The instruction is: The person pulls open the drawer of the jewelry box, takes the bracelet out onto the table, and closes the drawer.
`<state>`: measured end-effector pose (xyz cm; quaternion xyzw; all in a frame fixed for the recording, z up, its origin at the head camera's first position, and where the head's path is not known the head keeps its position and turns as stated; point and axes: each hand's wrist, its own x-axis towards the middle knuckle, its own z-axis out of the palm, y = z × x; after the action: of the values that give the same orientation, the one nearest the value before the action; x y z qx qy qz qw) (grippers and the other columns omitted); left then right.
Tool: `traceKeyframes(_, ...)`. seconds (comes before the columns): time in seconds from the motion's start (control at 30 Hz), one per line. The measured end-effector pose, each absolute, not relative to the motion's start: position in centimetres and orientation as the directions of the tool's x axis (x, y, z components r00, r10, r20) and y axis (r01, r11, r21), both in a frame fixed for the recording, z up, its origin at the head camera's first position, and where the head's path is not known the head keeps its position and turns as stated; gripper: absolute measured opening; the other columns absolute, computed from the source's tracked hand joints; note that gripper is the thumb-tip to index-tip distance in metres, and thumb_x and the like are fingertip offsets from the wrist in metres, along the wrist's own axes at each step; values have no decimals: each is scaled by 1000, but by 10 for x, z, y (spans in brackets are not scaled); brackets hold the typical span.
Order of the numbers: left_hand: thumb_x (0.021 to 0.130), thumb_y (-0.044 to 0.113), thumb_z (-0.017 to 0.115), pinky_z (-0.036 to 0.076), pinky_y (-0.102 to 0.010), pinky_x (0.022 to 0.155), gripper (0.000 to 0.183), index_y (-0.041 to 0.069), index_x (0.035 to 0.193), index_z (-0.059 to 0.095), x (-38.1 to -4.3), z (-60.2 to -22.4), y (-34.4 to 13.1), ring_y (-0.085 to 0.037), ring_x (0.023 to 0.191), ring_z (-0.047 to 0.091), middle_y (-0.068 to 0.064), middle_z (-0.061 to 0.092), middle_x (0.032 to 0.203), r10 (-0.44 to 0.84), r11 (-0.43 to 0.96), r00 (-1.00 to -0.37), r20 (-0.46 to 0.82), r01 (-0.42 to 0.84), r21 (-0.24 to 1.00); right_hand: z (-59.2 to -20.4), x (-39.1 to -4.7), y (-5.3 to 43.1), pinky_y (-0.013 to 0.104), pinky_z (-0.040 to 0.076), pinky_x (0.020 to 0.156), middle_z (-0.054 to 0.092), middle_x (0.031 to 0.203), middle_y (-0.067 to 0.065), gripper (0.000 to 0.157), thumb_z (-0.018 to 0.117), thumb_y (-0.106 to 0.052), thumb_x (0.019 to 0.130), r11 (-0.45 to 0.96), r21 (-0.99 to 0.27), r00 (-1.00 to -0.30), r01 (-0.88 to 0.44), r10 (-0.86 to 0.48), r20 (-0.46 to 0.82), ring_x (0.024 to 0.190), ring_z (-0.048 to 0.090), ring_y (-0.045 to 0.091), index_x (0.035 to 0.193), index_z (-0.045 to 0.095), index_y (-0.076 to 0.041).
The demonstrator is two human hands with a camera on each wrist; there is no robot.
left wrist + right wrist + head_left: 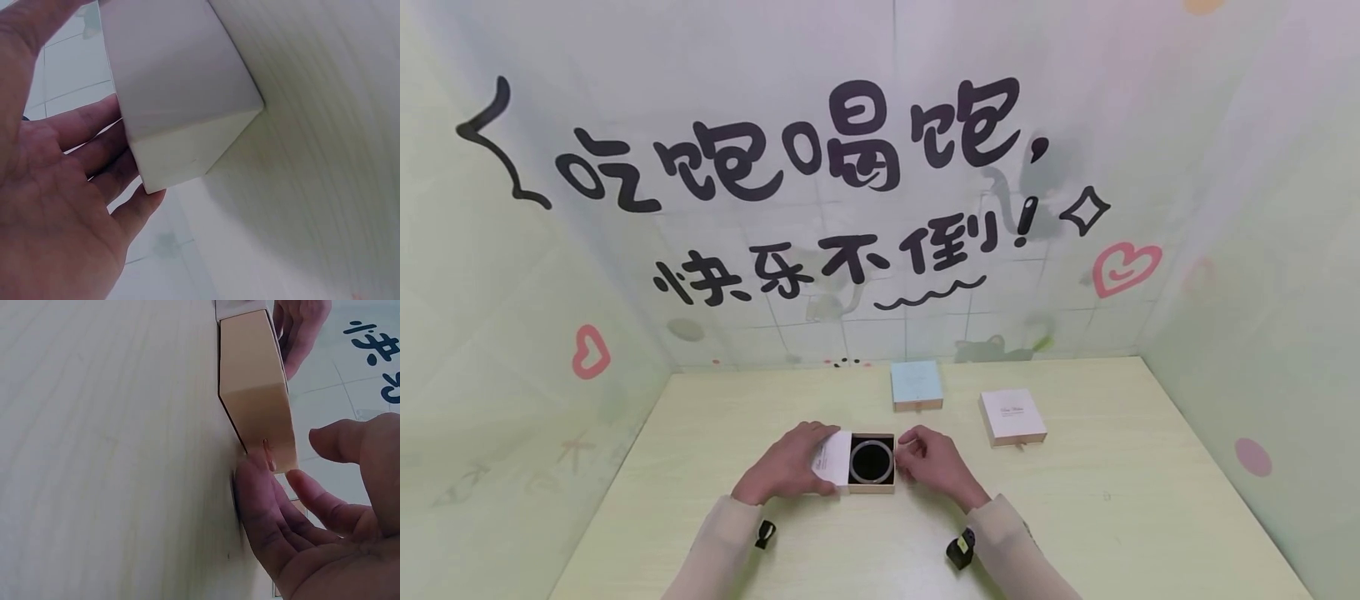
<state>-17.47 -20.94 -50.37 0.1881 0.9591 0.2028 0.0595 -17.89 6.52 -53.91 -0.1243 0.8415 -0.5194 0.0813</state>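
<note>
A white box sleeve (838, 458) lies on the table with its tan drawer (871, 489) slid partly out to the right. Inside the drawer's black lining sits a silvery ring like a bangle (872, 482). My left hand (790, 465) grips the sleeve from the left, thumb and fingers on opposite sides; its fingers (106, 153) lie along one edge in the left wrist view. At the drawer's front end is my right hand (936, 465), loosely curved, thumb apart from the fingers. In the right wrist view one fingertip is beside the small ribbon pull (269, 456); contact is unclear.
A light blue box (917, 383) stands near the back wall. To its right is another white box (1012, 415) with printed lettering and a ribbon pull. Walls enclose the wooden table (1112, 517) at the back and both sides.
</note>
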Motion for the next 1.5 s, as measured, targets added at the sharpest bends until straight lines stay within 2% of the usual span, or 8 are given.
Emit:
traceKeyframes(0.17, 63, 31, 97, 51, -43, 93, 92, 7, 142, 58, -175, -503, -209, -21, 113, 57, -8, 63, 134, 385, 845, -922, -39, 336, 415, -531, -177, 64, 29, 54, 75, 70, 110, 9, 35, 73, -25, 93, 475, -862, -959, -175, -280, 41, 89, 64, 15, 121, 65, -6)
traceKeyframes(0.37, 62, 31, 97, 51, -42, 90, 92, 6, 142, 58, -176, -503, -208, -19, 109, 56, -7, 64, 132, 391, 842, -920, -38, 340, 419, -519, -174, 63, 46, 53, 92, 63, 134, 9, 55, 77, -34, 91, 519, -803, -929, -293, -353, 111, 113, 63, 29, 137, 60, -8)
traceKeyframes(0.5, 62, 31, 97, 51, -44, 92, 92, 7, 142, 58, -176, -504, -209, -20, 110, 56, -8, 63, 133, 385, 843, -922, -46, 331, 423, -514, -172, 60, 53, 49, 102, 57, 143, 6, 61, 77, -38, 90, 556, -760, -909, -337, -403, 108, 128, 56, 31, 142, 57, -14)
traceKeyframes(0.63, 62, 32, 97, 51, -44, 92, 92, 7, 142, 58, -176, -504, -209, -20, 110, 56, -8, 63, 133, 385, 844, -922, -48, 331, 422, -510, -171, 56, 52, 48, 107, 55, 145, 3, 63, 79, -41, 87, 607, -681, -881, -410, -457, 123, 136, 51, 28, 143, 58, -19)
traceKeyframes(0.83, 63, 33, 97, 51, -42, 92, 91, 8, 142, 58, -177, -506, -211, -18, 110, 56, -6, 63, 133, 391, 842, -919, -48, 336, 421, -504, -170, 49, 40, 54, 99, 60, 140, 1, 58, 81, -37, 85, 645, -502, -803, -576, -561, 200, 129, 53, 20, 137, 63, -19)
traceKeyframes(1.0, 64, 34, 97, 50, -41, 91, 91, 9, 142, 58, -178, -505, -212, -17, 109, 55, -5, 63, 133, 394, 843, -918, -51, 339, 419, -501, -168, 41, 31, 54, 92, 63, 137, 1, 50, 77, -31, 89, 635, -443, -761, -633, -616, 203, 121, 55, 18, 136, 64, -17)
traceKeyframes(1.23, 64, 34, 97, 50, -39, 89, 91, 9, 143, 58, -178, -504, -212, -16, 105, 54, -4, 63, 132, 391, 844, -918, -68, 329, 424, -501, -167, 29, 27, 56, 85, 65, 130, 3, 40, 75, -29, 92, 653, -370, -743, -661, -639, 199, 111, 56, 17, 128, 67, -15)
traceKeyframes(1.5, 64, 34, 97, 50, -40, 88, 91, 8, 143, 58, -179, -505, -211, -16, 106, 54, -4, 63, 131, 406, 839, -911, -66, 344, 422, -503, -168, 18, 29, 56, 85, 64, 126, 5, 42, 74, -37, 93, 723, -301, -779, -622, -610, 145, 106, 55, 18, 128, 68, -15)
